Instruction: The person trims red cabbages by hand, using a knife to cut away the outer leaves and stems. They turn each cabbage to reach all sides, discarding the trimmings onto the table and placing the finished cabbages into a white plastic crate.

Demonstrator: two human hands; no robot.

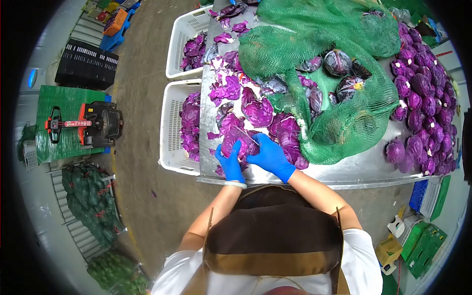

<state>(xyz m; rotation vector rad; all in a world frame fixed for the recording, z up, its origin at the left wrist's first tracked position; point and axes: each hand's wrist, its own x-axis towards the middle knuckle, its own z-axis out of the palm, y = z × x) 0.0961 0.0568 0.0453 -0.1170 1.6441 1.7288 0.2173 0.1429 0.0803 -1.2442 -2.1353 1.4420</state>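
Observation:
Both my hands wear blue gloves and work at the front edge of the metal table point(339, 172). My left hand point(230, 164) is closed on the near left side of a red cabbage point(232, 143). My right hand point(270, 156) is closed on a knife point(246, 134); only its thin blade shows, lying across the cabbage, and the handle is hidden in the glove. Loose purple leaves point(257, 112) lie around and beyond the cabbage. A green mesh sack point(339, 142) lies open to the right, with dark whole cabbages point(337, 63) on it.
A large pile of trimmed red cabbages point(423, 98) covers the table's right end. Two white crates, a near one point(169, 123) and a far one point(173, 54), hold leaves at the left edge. Farther left stand a pallet jack point(101, 123) and filled green sacks point(88, 201).

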